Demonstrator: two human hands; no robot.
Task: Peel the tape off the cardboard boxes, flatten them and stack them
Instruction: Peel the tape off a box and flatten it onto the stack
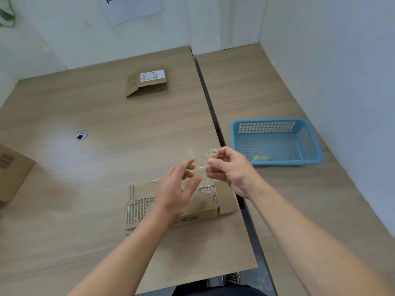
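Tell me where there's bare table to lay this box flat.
Free: the wide stretch between the near box, the far box and the grommet. Crowded: by the basket, and the left edge, where another box sits.

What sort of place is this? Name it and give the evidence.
Probably an office or workroom corner set up for box handling. Two wood-grain desks meet against plain white walls; one has a cable grommet hole. A printed sheet hangs on the wall, and a blue plastic basket holds tape scraps.
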